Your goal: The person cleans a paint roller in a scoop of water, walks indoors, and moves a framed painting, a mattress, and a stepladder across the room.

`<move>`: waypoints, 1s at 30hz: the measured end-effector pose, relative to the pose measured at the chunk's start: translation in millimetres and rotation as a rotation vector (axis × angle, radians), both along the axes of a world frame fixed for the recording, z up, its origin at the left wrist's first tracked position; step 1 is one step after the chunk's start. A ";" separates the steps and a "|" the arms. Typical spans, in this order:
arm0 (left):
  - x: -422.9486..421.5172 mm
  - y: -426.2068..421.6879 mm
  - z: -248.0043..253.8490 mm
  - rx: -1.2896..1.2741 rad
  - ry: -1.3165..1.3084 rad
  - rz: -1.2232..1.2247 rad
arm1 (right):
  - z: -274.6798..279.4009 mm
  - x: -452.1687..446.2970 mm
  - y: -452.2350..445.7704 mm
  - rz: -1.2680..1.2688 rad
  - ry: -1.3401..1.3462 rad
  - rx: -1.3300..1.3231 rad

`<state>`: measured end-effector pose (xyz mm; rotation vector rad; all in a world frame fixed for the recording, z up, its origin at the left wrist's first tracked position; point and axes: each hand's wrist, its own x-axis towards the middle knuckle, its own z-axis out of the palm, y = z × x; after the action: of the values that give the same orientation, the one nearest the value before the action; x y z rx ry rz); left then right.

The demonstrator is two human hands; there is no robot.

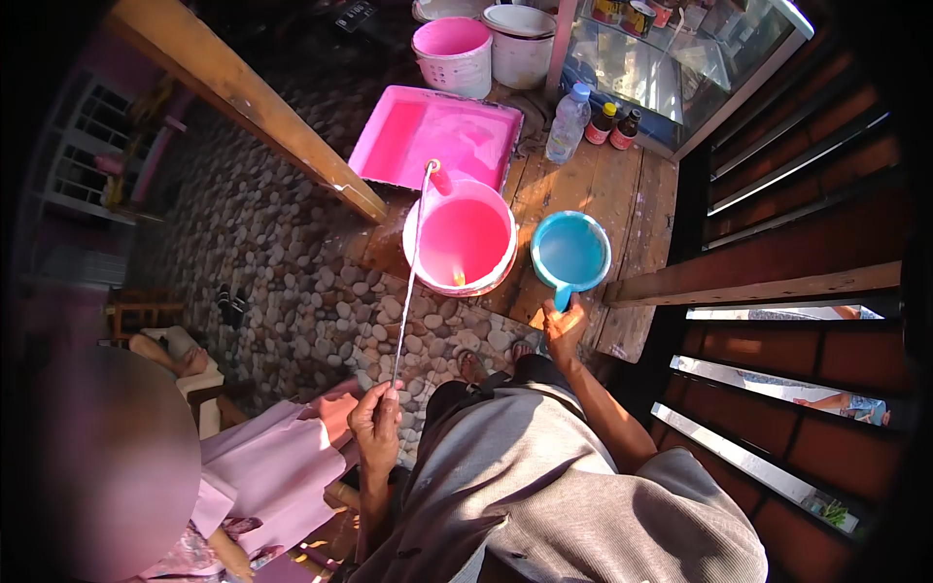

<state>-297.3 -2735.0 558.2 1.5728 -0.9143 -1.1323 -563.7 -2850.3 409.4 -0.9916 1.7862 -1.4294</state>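
My left hand (377,423) is closed around the lower end of a paint roller (411,282), whose long thin rod runs up to a small pink roller head. That head rests at the far rim of a white bucket (507,262) holding pink paint. A short stick-like object stands in the paint near the bucket's front side. My right hand (564,330) grips the handle of a blue dipper (603,255), which sits over the wooden table beside the bucket and holds pale bluish liquid. Behind the bucket lies a pink paint tray (510,136), wet with paint.
A plastic bottle (569,124) and two small bottles stand before a glass cabinet (671,87). More paint buckets (457,73) stand at the back. A wooden post (253,107) slants at left; slatted boards line the right. A person in pink (282,457) is close on my left.
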 end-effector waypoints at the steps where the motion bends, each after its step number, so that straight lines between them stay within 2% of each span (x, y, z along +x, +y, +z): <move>1: 0.7 1.1 0.8 -0.011 -0.006 0.015 | -18.1 -10.3 -3.1 0.010 0.000 -0.003; 3: 2.7 2.8 2.4 -0.024 -0.011 0.044 | -13.0 -15.2 -19.3 0.063 0.173 -0.151; 5: 2.9 7.3 4.2 0.027 0.008 0.153 | -15.8 -20.3 -33.8 0.037 0.202 0.007; 7: 3.7 13.1 5.6 0.010 0.044 0.208 | -25.7 -27.0 -48.6 -0.002 0.385 0.047; 8: 6.1 17.7 6.3 0.053 0.060 0.262 | -32.8 -33.0 -56.6 -0.003 0.626 -0.107; 9: 10.2 20.3 6.0 0.099 0.078 0.319 | -48.2 -35.8 -64.3 0.035 0.435 -0.006; 10: 13.4 24.9 4.6 0.109 0.109 0.350 | -61.7 -44.3 -67.6 0.058 0.412 -0.005; 12: 17.7 30.7 4.5 0.134 0.126 0.429 | -42.9 -43.9 -73.8 0.115 0.413 -0.014; 13: 21.5 32.9 4.8 0.141 0.130 0.458 | -24.9 -39.3 -73.1 0.156 0.182 -0.025; 15: 34.2 35.2 -3.4 0.164 0.125 0.530 | -18.1 -38.2 -76.6 0.194 0.137 -0.080; 17: 51.2 29.8 -14.7 0.175 0.147 0.601 | -21.6 -41.2 -78.9 0.229 0.207 -0.125; 19: 67.2 10.0 -10.4 0.135 0.144 0.612 | 0.6 -40.4 -78.9 0.245 0.348 0.174; 20: 84.2 4.3 -21.8 0.129 0.220 0.642 | -5.8 -50.2 -78.9 0.263 0.538 0.239; 21: 102.5 -2.7 -36.7 0.118 0.298 0.668 | -13.4 -62.0 -80.0 0.274 0.732 0.297; 23: 124.9 -29.3 -43.8 0.112 0.263 0.691 | 8.7 -73.2 -73.8 0.324 1.190 0.229; 25: 154.9 -48.7 -54.0 0.074 0.366 0.667 | 56.4 -67.9 -76.2 0.383 1.192 0.171; 27: 179.6 -72.7 -60.3 0.077 0.439 0.583 | 121.3 -46.5 -102.7 0.480 0.786 0.359; 28: 181.6 -84.2 -57.4 0.087 0.398 0.624 | 138.7 -36.4 -113.0 0.519 0.520 0.251; 29: 181.2 -98.2 -53.6 0.090 0.353 0.663 | 172.0 -22.1 -125.1 0.622 0.552 0.225; 30: 184.3 -107.6 -60.8 0.036 0.337 0.646 | 191.7 -16.7 -136.3 0.696 0.417 0.144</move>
<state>-113.0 -2842.6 497.5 1.4848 -0.1351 -0.8990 -580.4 -2986.7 601.1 -1.7060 1.5363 -0.6848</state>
